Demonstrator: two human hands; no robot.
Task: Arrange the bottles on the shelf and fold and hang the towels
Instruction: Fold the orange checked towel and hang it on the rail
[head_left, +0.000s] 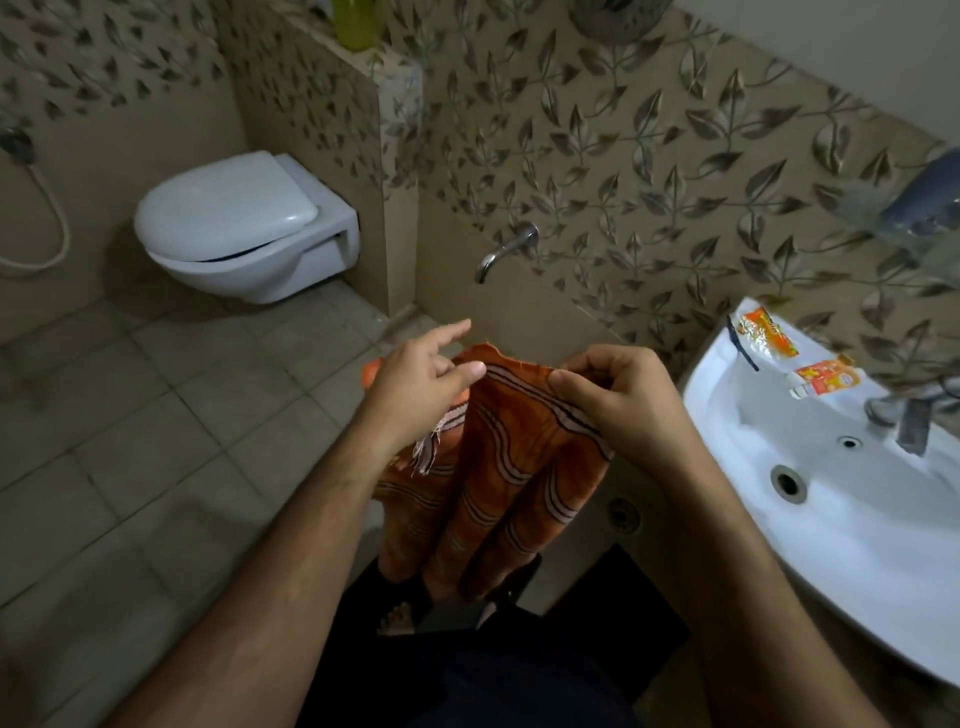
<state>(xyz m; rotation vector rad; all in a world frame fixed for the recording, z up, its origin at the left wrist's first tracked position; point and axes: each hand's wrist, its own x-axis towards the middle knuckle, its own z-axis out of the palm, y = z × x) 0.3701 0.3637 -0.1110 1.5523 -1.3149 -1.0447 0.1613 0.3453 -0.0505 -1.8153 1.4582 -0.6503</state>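
Note:
An orange towel (498, 467) with wavy black-and-white stripes hangs in front of me, its lower end above my feet. My right hand (618, 400) pinches its upper edge on the right, thumb and curled fingers closed on the cloth. My left hand (421, 379) holds the upper edge on the left, thumb pressed on the fabric, forefinger stretched out. A frayed striped corner dangles under my left wrist. A yellow-green bottle (358, 23) stands on the tiled ledge at the top of the view.
A white wall-hung toilet (244, 228) with its lid down is at the left. A white washbasin (831, 467) is at the right, with a toothpaste tube (769, 338) and a small carton (826, 379) on its rim. A wall tap (506, 249) sticks out ahead.

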